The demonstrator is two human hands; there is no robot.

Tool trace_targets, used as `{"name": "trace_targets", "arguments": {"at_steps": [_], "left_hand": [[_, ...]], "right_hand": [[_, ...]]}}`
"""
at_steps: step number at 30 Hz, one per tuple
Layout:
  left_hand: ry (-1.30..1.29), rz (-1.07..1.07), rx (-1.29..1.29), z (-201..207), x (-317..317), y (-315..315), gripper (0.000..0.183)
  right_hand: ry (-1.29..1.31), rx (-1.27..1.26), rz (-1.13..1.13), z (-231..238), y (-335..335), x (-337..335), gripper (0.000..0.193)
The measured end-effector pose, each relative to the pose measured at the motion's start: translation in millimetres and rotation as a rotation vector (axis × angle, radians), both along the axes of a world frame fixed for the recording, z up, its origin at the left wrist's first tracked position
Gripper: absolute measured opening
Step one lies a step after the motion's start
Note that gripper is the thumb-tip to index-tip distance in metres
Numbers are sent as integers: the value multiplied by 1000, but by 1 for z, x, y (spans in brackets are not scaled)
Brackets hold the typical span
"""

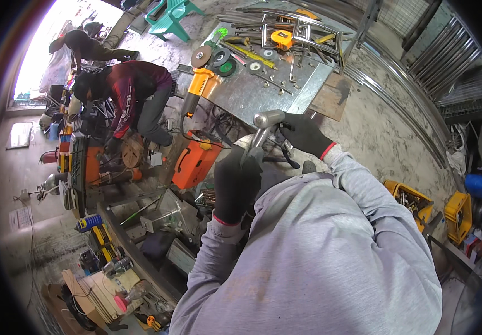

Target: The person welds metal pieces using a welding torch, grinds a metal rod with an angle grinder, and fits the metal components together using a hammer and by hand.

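Observation:
Before my body is a shiny T-shaped metal tube piece (pixel 269 118), a short thick cylinder on a thinner stem. My left hand (pixel 236 187), in a dark glove with a red cuff edge, is closed around the lower part of the stem. At the cylinder's right end, the bent fingers of my right hand (pixel 306 134), gloved alike, close on the piece; their tips are partly hidden. Just beyond lies a metal-topped workbench (pixel 246 103) with a yellow angle grinder (pixel 199 84), grinding discs (pixel 222 60) and a yellow tape measure (pixel 281 38) on it.
A person in a dark red top (pixel 135 92) bends over at the left, another person (pixel 87 44) behind. An orange case (pixel 195 159) stands on the floor left of the bench. Long metal tubes (pixel 397 100) lie at the right, yellow crates (pixel 457 216) nearer. A green chair (pixel 171 19) stands behind.

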State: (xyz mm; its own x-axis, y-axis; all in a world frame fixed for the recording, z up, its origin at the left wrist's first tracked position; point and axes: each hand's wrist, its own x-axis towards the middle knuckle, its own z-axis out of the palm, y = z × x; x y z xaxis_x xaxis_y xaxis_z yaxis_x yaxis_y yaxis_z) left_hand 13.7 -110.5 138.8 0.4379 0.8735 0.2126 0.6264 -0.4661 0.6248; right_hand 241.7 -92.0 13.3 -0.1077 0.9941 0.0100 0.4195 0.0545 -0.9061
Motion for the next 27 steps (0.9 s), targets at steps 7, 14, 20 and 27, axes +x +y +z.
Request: {"name": "trace_targets", "arguments": {"at_steps": [7, 14, 20, 27], "left_hand": [[28, -7, -65, -25, -4, 2, 8], [212, -172, 292, -22, -4, 2, 7], [94, -4, -64, -18, -7, 1, 8], [71, -16, -90, -30, -2, 2, 7]], "right_hand": [[10, 120, -61, -17, 2, -6, 47], [-17, 118, -69, -2, 0, -5, 43], [25, 78, -30, 4, -1, 0, 45], [106, 110, -59, -9, 0, -7, 46]]}}
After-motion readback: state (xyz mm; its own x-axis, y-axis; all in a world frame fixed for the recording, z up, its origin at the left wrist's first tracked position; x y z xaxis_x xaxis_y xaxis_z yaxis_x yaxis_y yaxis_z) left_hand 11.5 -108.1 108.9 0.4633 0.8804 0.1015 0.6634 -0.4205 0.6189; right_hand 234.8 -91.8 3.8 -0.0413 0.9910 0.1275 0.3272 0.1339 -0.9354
